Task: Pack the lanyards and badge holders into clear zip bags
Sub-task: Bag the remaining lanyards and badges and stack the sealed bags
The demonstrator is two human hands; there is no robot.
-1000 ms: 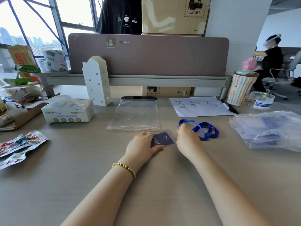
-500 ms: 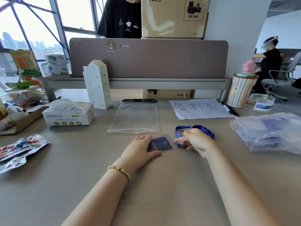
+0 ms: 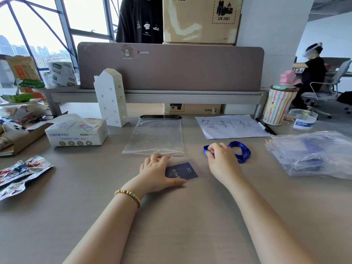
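Note:
A clear badge holder (image 3: 185, 171) with a dark blue card inside lies flat on the desk at the centre. My left hand (image 3: 156, 173) rests on its left edge, thumb along the near edge. Just right of it, my right hand (image 3: 222, 159) pinches one end of a blue lanyard (image 3: 241, 151) that is bunched in loops on the desk. An empty clear zip bag (image 3: 155, 137) lies flat just behind my left hand.
A pile of clear bags with badge holders (image 3: 312, 155) sits at the right. Behind are a handwritten paper sheet (image 3: 231, 126), black marker (image 3: 265, 126), striped cup (image 3: 279, 105), white house model (image 3: 111, 98), tissue pack (image 3: 77, 133). Snack wrappers (image 3: 21, 172) lie at the left.
My right hand has shifted right, away from the badge holder, and drawn the lanyard into a tighter bunch. My left hand stays on the badge holder.

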